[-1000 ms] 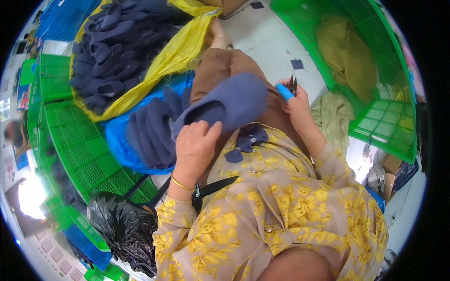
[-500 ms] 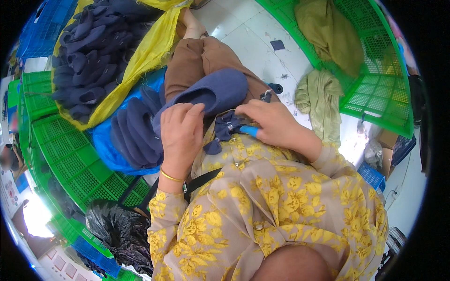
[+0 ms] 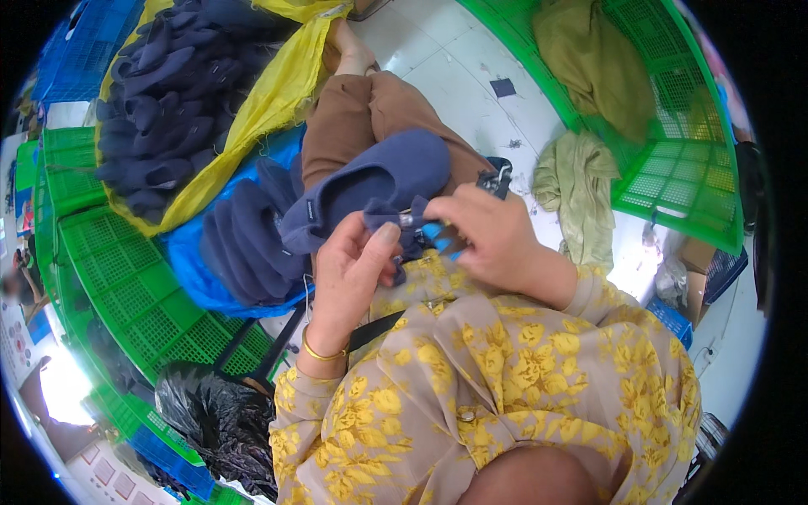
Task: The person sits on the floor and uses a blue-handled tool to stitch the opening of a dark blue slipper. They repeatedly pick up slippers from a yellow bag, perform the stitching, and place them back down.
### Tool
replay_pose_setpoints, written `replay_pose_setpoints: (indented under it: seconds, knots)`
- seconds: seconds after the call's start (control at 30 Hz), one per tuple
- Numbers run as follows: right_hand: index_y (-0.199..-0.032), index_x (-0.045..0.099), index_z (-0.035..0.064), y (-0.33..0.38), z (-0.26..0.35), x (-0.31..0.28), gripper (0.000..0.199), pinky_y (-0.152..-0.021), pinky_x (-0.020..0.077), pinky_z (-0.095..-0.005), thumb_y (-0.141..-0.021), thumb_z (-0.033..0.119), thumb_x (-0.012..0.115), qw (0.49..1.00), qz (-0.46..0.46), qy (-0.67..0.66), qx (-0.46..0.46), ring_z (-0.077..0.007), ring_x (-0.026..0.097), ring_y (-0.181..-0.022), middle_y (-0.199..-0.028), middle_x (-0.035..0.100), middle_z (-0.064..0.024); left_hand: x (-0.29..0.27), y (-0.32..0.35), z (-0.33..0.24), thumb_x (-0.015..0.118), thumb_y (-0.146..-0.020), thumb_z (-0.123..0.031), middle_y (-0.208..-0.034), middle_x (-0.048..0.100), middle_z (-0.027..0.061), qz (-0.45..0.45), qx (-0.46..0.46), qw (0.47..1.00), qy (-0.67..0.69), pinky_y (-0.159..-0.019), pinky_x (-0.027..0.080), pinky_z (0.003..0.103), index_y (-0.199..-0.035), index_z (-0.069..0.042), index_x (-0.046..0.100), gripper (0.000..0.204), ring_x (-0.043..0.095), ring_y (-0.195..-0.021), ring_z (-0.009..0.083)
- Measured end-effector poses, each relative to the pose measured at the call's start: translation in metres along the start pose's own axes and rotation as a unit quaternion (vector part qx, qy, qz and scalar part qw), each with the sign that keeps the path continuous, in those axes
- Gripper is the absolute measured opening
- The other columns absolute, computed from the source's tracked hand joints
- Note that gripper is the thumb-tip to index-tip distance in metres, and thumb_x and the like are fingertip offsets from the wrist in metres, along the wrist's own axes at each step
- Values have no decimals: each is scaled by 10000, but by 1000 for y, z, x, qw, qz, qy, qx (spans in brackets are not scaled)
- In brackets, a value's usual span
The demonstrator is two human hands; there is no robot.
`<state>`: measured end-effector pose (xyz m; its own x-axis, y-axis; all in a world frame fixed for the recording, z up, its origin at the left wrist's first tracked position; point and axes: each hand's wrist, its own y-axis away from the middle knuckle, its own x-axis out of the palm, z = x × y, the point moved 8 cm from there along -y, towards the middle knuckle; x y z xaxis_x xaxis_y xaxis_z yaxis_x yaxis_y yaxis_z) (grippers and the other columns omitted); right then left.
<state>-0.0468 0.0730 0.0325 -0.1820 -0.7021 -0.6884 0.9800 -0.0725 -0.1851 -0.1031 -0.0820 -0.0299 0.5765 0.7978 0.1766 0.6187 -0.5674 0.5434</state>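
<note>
Right hand [image 3: 492, 240] now clips slipper [image 3: 370, 189] bow.

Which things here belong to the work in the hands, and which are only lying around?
In use:
- left hand on the navy slipper
- right hand with a blue-handled cutter at the slipper's edge

Lying about:
- slipper pile on yellow sheet
- slippers on blue sheet
- green crates
- olive cloth
- black bag

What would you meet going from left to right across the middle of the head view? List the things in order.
Green plastic crate → stack of navy slippers on blue sheet → left hand → right hand → olive-green cloth on the floor → green mesh basket.
</note>
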Motion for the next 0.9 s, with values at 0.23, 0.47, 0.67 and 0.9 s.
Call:
replay_pose_setpoints:
  seconds: [0.23,0.47,0.67,0.9]
  knots:
    - [-1047,627,100,-8,-13,3,301,-533,367,-223,-782,82,768,948,17,-256,190,-28,463,-659,-780,550,27,-1,4,-15,609,-936,-40,-889,652,51,14,59,993,101,-675,508,216,-1112,1,609,181,603,-740,82]
    - [-1086,577,95,-1,7,13,327,-544,450,-301,-810,155,741,996,33,-47,-61,-179,593,-619,-814,588,-45,1,3,-8,636,-906,5,-964,659,57,13,64,992,111,-739,532,229,-1128,8,599,226,627,-810,92]
    - [-1048,550,75,-6,-6,12,221,-642,497,-334,-855,97,657,949,136,-254,132,-289,652,-762,-887,639,-112,-6,3,-11,647,-883,40,-968,650,47,11,100,991,86,-751,532,231,-1084,17,618,204,628,-817,93]
    - [-1044,630,54,-7,1,5,360,-676,515,-372,-713,-80,581,974,112,-198,2,-328,654,-794,-866,664,-129,-9,8,-8,670,-843,71,-978,645,41,43,106,992,53,-749,524,230,-1036,28,641,199,623,-825,95]
